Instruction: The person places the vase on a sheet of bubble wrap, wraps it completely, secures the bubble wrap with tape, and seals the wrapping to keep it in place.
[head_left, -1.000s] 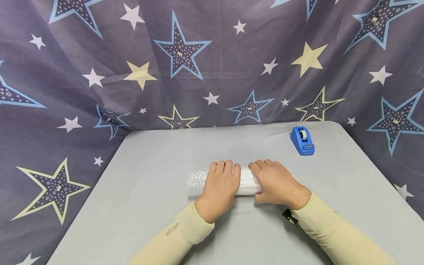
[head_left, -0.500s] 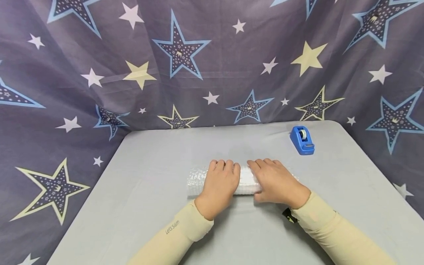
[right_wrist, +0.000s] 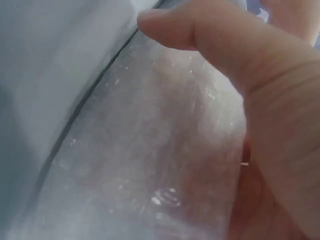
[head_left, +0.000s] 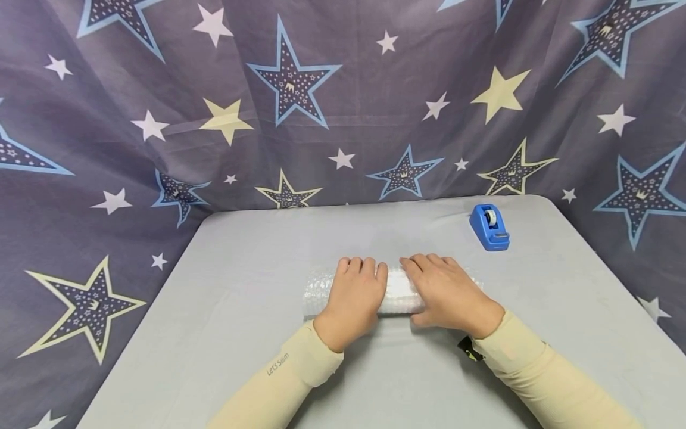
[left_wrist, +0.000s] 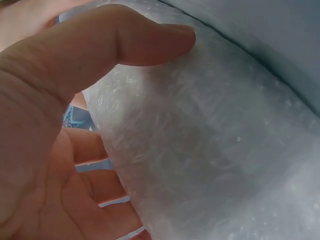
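A roll of clear bubble wrap (head_left: 401,295) lies crosswise on the grey table (head_left: 252,256). My left hand (head_left: 354,292) grips it left of its middle, fingers over the far side. In the left wrist view the thumb presses the near face of the bubble wrap (left_wrist: 200,140), and the other fingers reach behind it. Just to the right, my right hand (head_left: 447,292) holds the roll the same way. Its thumb lies against the near side of the bubble wrap (right_wrist: 145,125) in the right wrist view. Whatever may be inside the roll is hidden.
Toward the back right of the table stands a blue tape dispenser (head_left: 489,227) with a roll of tape in it. A dark curtain (head_left: 364,107) printed with stars hangs behind the table and along its sides.
Both hands keep their hold on the bubble wrap. The roll and the left hand have shifted very slightly away from me; the tape dispenser stays put.
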Demonstrator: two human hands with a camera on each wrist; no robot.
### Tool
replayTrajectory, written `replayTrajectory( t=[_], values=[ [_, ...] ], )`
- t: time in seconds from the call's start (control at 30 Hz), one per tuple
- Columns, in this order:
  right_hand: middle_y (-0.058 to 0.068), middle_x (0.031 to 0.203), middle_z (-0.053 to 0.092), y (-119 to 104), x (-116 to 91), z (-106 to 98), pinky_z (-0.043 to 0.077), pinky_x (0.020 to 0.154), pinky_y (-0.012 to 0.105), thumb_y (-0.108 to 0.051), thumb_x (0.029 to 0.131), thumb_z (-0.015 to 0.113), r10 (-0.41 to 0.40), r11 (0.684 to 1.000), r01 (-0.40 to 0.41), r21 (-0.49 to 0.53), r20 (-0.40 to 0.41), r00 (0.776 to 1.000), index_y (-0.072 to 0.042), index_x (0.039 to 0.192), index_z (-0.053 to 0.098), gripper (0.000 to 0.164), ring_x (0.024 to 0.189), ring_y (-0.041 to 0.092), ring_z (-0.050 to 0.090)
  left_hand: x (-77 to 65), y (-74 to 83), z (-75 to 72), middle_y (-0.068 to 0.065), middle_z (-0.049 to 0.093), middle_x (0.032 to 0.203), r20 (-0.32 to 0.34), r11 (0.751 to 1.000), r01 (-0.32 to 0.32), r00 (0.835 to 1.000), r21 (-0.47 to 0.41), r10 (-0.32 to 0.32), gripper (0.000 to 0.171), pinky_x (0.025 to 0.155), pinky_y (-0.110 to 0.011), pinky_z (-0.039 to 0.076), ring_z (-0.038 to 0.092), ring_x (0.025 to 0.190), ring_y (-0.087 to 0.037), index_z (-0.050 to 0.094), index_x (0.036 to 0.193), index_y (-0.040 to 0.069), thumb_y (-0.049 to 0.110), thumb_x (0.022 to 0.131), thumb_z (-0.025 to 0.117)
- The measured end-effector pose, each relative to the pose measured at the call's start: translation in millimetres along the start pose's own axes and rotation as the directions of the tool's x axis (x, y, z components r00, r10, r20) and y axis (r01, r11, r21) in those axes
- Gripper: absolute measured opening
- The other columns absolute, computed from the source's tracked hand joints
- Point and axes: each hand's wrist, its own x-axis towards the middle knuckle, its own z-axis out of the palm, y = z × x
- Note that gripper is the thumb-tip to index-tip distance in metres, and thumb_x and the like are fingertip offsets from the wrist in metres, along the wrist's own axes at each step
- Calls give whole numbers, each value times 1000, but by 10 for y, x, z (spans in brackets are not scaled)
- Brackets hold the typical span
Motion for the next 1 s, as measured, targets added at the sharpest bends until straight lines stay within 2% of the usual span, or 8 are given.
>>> replayTrajectory(
  t=[0.27, 0.53, 1.0],
  values=[
    [11, 139, 58, -31, -6, -33, 51, 93, 54, -55, 54, 90, -16, 1000, 16, 1, -24, 1000, -4, 147, 50, 114, 123, 33, 57, 10, -25, 17, -6, 66, 105, 23, 999, 3, 1000, -47, -2, 71, 93, -46, 44, 62, 99, -28, 63, 124, 9, 31, 62, 90],
    [9, 135, 59, -38, 0, -45, 50, 91, 52, -53, 55, 90, -21, 1000, 20, -10, -51, 998, -7, 142, 54, 105, 120, 31, 57, 25, -50, 44, -7, 65, 111, 68, 997, 14, 998, -81, -8, 86, 97, -48, 43, 61, 105, -29, 61, 130, 9, 41, 58, 95],
    [8, 128, 62, -75, 24, 42, 51, 89, 51, -46, 56, 91, 13, 999, -15, -42, -52, 999, -5, 140, 53, 101, 116, 31, 59, 36, -77, 78, -9, 64, 119, 77, 990, 19, 997, -138, -9, 89, 108, -55, 41, 60, 114, -32, 57, 136, 6, 35, 60, 92]
  ],
)
